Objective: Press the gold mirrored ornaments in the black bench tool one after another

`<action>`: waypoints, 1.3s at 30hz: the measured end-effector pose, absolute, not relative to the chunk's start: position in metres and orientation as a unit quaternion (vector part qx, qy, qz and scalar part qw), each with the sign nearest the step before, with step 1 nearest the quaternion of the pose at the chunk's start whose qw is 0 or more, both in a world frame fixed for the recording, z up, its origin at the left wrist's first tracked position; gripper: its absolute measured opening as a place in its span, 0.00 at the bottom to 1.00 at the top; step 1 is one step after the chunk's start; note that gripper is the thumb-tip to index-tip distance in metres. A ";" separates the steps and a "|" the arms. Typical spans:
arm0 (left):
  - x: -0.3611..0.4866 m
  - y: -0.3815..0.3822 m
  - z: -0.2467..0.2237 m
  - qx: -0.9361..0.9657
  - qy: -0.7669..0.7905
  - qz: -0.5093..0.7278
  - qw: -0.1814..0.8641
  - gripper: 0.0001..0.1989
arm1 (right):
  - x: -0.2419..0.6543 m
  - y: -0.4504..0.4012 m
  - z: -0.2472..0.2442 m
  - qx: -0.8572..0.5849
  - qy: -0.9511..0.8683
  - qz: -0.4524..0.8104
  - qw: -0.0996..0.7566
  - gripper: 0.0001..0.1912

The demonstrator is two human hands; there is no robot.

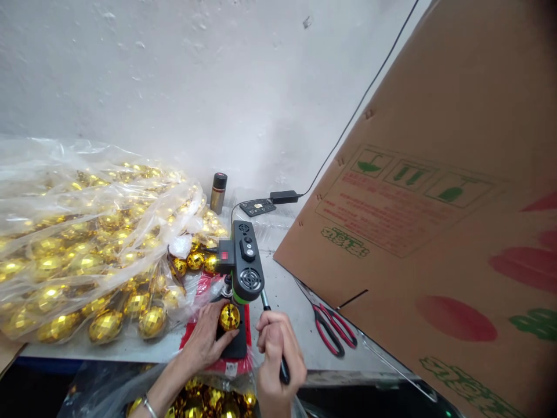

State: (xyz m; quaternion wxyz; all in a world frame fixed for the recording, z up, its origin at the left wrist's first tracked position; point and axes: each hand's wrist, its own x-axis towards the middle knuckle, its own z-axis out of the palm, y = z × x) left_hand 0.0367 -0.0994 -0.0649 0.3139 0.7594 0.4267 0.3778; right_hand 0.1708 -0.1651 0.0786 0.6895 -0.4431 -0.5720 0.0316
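Observation:
My left hand (pixel 208 334) holds a gold mirrored ball (pixel 230 317) between thumb and fingers, over the black base (pixel 237 347) of a small machine (pixel 248 261). The machine's dark head stands just above and behind the ball. To the right of the base, my right hand (pixel 281 360) is wrapped round the black handle (pixel 284 371) of a metal lever that runs up to the machine. Red plastic (pixel 248 325) lies under the base. The contact between ball and base is hidden.
A clear plastic bag (pixel 126 232) of gold balls fills the left side, and more gold balls (pixel 213 400) sit below the table edge. Red-handled scissors (pixel 333 328) lie on the right beside a large cardboard box (pixel 413 232). Behind stand a bottle (pixel 218 193) and a black adapter (pixel 284 197).

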 end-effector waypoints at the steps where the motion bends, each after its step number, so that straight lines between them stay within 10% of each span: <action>1: 0.036 -0.100 -0.064 0.760 0.425 0.378 0.315 0.27 | 0.171 -0.165 0.072 -0.438 -0.577 0.023 0.689 0.17; 39: 0.041 -0.099 -0.066 0.749 0.427 0.371 0.345 0.27 | 0.168 -0.152 0.020 -0.424 -0.526 -0.008 0.737 0.21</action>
